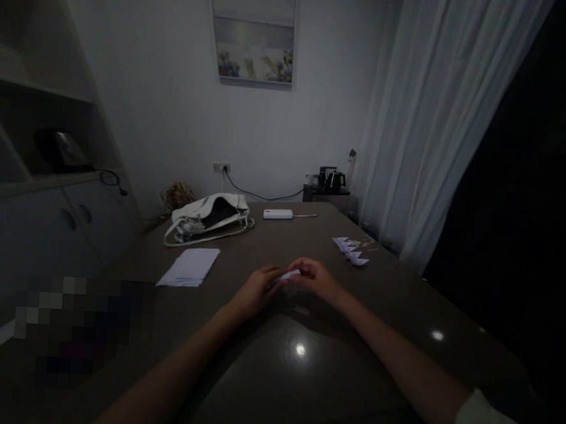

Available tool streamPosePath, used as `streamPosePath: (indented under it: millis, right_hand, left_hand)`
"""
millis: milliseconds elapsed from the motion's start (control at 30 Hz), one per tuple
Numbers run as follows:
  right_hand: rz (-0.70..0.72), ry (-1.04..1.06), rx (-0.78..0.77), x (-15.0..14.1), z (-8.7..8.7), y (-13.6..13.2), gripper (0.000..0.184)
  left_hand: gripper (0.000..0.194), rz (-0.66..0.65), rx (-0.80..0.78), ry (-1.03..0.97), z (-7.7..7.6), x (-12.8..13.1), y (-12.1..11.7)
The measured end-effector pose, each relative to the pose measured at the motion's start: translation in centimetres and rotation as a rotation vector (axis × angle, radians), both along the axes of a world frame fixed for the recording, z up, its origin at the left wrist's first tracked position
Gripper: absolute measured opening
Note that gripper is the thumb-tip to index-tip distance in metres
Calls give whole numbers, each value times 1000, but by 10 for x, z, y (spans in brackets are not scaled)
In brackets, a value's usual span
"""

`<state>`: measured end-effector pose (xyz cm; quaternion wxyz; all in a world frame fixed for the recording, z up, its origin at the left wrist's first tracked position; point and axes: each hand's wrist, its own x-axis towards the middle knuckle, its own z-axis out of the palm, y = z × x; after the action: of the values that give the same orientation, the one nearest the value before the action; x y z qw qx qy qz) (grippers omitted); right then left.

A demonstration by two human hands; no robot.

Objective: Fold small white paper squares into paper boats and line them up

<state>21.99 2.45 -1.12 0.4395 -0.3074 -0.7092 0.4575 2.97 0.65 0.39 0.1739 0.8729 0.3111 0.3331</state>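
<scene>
Between my two hands is a small folded piece of white paper (pixel 289 275), held just above the table. My left hand (pixel 258 290) pinches its left end, and my right hand (pixel 318 281) has its fingers closed on the right end. The fingers cover much of the paper, so its exact shape is hidden. To the left lies a stack of white paper sheets (pixel 192 265). Several folded paper pieces with pointed tips (pixel 350 250) stand in a row to the right, beyond my right hand.
On the dark table (pixel 350 369), a white handbag (pixel 210 217) sits at the back left. A white power bank (pixel 278 214) with a short cable lies near the far edge. Small scraps (pixel 365 244) are beside the folded pieces. A curtain (pixel 413 117) hangs at the right.
</scene>
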Motion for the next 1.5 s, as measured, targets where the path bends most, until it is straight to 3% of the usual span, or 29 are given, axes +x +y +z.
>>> streamPosePath:
  millis: [167, 333, 633, 1000, 1200, 1500]
  right_hand:
    - [-75, -33, 71, 0, 2, 0, 33]
    - [-88, 3, 49, 0, 5, -2, 30]
    - [-107, 56, -2, -2, 5, -2, 32]
    - [-175, 23, -11, -2, 5, -1, 29]
    - [-160, 34, -23, 0, 6, -1, 27]
    - [3, -15, -85, -3, 4, -7, 29]
  left_hand:
    - [34, 0, -31, -64, -3, 1, 3]
    - [37, 3, -93, -117, -8, 5, 4]
    - [46, -10, -349, -242, -9, 10, 0]
    - [49, -169, -650, -297, -15, 14, 0]
    - [49, -266, -724, -300, -12, 14, -5]
    - [52, -231, -738, -247, -13, 18, -9]
